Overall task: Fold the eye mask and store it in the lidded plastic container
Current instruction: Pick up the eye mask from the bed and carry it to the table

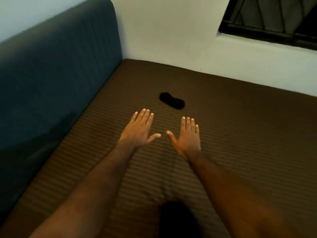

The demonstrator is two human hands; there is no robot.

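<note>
A black eye mask lies flat on the brown striped bed cover, toward the far middle. Both my hands hover palm-down over the cover, short of the mask. My left hand is stretched out flat with the thumb spread, just below and left of the mask. My right hand is flat too, below the mask and slightly right. Neither hand touches the mask or holds anything. No plastic container shows in this view.
A dark teal padded headboard runs along the left side. A white wall borders the far edge, with a dark barred window at the top right. A dark shape sits at the bottom middle.
</note>
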